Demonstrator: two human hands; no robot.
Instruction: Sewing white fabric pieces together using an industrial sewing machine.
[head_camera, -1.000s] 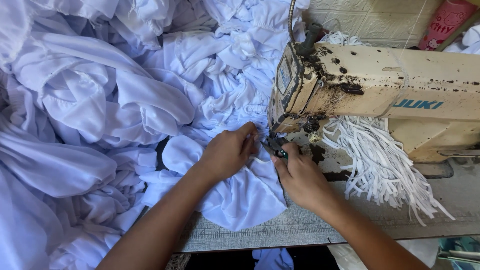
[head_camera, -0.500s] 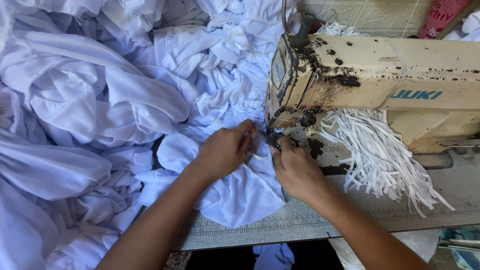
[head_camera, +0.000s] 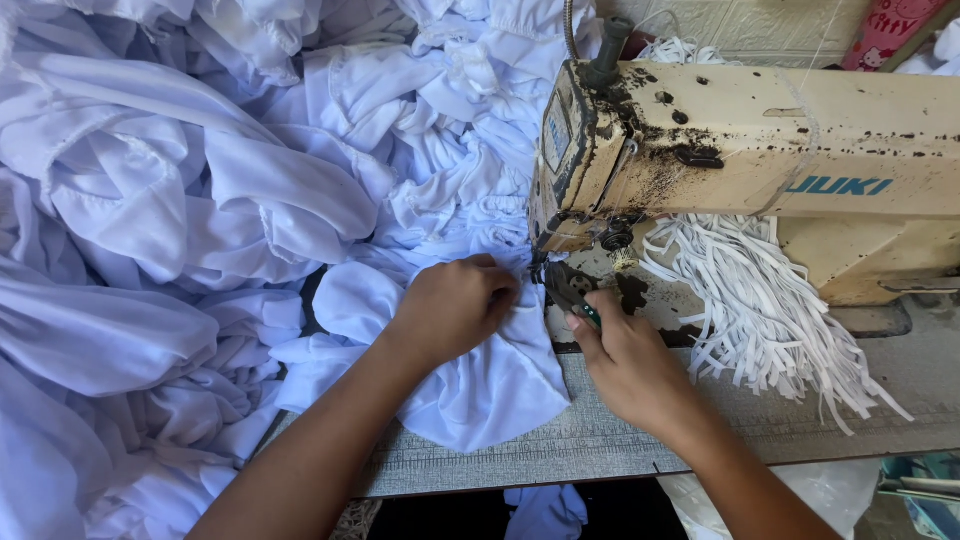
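The left hand (head_camera: 455, 310) presses flat, fingers curled, on the white cloth piece (head_camera: 480, 385) at the needle; the right hand (head_camera: 625, 355) pinches small green-handled snips (head_camera: 580, 300). Sewing seems finished; thread cutting remains.

A piece of white fabric (head_camera: 480, 385) lies bunched and creased at the lower centre of the frame, its rounded edge drooping toward the table's front and its upper end gathered under the machine's needle. A small green-handled tool (head_camera: 580, 305), largely hidden, sits just right of it, centre frame.
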